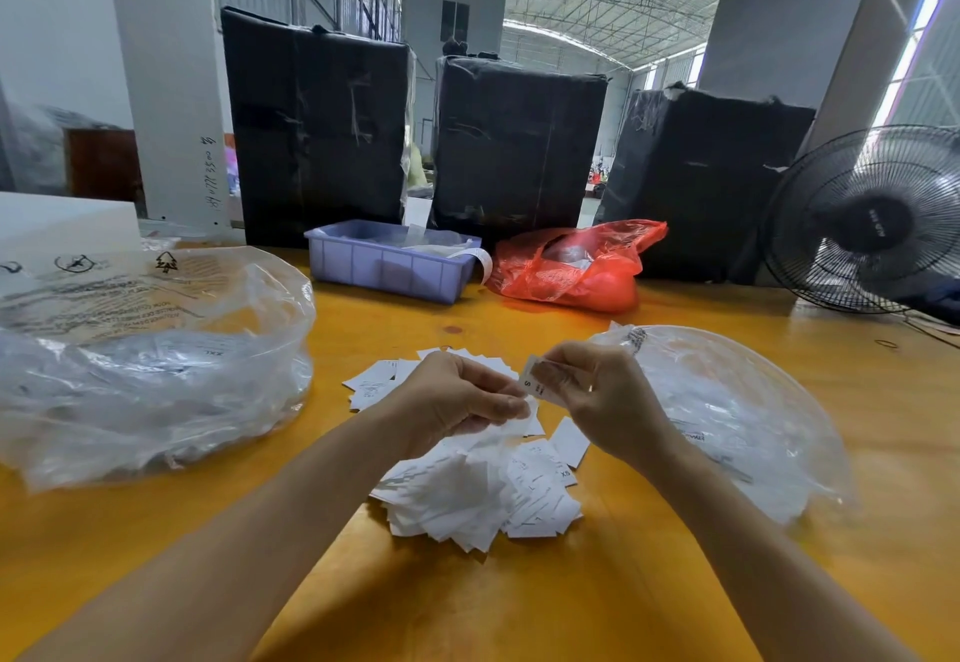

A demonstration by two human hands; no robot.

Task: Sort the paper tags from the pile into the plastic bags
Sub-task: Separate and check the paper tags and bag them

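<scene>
On the yellow table [623, 583] a pile of white paper tags [483, 495] lies in the middle. Just above the pile, the left hand [452, 401] grips a bunch of tags, and the right hand [597, 391] pinches a single tag marked S [532, 383]. Left of the pile sits a large clear plastic bag [156, 365]; right of it lies another clear bag [727, 417]. Beyond the pile stand a blue tray [384, 266], a red bag [571, 266], three black wrapped bales [514, 152] and, far right, a fan [867, 219].
</scene>
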